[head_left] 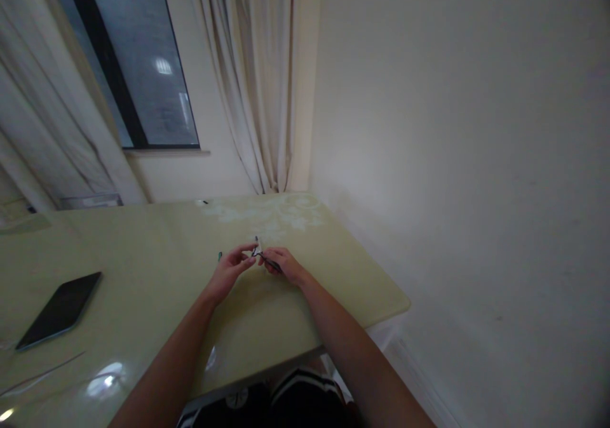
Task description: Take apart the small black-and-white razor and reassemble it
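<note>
Over the table, my left hand (227, 270) pinches a small white and dark piece (258, 248) between thumb and fingers. A short dark tip sticks up at the top of this piece; its exact kind is too small to make out. Close beside it, my right hand (287, 264) is closed around a slim dark tool (273, 263). The tool's front end meets the small piece, and its kind is not clear. Just behind the left hand lies a tiny green and dark object (220, 256).
A black tablet (61, 310) lies at the left of the pale, glossy table (157, 256). Near the left front edge runs a thin cable (42, 374). A tiny black item (205, 202) rests at the far edge. The wall (457, 193) stands along the right.
</note>
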### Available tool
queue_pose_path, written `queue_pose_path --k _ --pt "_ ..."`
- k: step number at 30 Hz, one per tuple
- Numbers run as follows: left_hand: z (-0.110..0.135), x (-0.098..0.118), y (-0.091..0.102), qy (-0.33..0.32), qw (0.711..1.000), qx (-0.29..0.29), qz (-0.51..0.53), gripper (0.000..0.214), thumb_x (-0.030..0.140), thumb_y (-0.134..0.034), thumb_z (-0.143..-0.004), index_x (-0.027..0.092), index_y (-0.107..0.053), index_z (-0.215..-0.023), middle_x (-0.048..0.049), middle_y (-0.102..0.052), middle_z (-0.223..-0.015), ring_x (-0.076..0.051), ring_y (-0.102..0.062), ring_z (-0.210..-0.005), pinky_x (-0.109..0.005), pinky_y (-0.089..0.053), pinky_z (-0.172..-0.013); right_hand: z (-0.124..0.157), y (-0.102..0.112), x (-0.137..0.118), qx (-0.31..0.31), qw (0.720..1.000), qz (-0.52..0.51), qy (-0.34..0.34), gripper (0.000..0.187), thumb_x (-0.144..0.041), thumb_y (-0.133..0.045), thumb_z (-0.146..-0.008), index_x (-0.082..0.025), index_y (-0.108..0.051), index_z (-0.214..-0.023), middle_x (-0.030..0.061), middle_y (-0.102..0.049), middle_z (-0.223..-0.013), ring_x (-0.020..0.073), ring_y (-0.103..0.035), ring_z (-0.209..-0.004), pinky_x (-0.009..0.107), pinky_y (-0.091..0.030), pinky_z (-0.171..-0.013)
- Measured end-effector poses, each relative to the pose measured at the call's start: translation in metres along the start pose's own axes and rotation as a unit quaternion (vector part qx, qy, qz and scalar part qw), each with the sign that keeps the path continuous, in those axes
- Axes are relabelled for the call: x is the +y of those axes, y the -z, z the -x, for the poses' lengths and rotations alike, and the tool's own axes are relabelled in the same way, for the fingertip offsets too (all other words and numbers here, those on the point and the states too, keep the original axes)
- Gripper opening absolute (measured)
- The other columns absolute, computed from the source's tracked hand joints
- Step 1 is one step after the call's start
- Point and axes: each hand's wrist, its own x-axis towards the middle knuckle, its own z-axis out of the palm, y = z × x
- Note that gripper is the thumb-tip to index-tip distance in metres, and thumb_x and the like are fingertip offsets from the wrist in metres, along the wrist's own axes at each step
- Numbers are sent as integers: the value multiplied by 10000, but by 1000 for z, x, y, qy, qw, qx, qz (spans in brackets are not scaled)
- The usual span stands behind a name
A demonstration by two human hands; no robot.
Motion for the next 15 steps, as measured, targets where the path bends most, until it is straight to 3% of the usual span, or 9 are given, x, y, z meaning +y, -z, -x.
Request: queue_pose_path --k 6,11,15 --pt "0 -2 -2 9 999 -30 21 597 505 -837 -723 202 -752 -1230 -2 -640 -765 -152 -537 -734 -269 -420 -714 1 3 -4 -7 1000 2 -20 469 -615 -689 -814 -155 -675 -728 -54 -492 -515 70 -351 -435 239 -201 -450" --pt "1 -3 -3 11 999 -8 47 602 521 -829 -718 208 -753 -1226 -31 -682 -865 -139 -519 -718 -267 -420 -685 0 0 -4 18 1000 -7 -4 494 -638 -723 -788 -151 -682 -711 -57 -466 -492 65 -331 -431 237 -186 -447" --pt "-3 -3 -4 -13 999 44 -3 612 561 -775 -754 207 -723 -1251 -62 -705 -989 -134 -535 -694 -268 -437 -650 -11 15 -6 105 994 -24 27 513 -668 -679 -807 -156 -707 -805 -39 -522 -556 72 -370 -444 224 -244 -451"
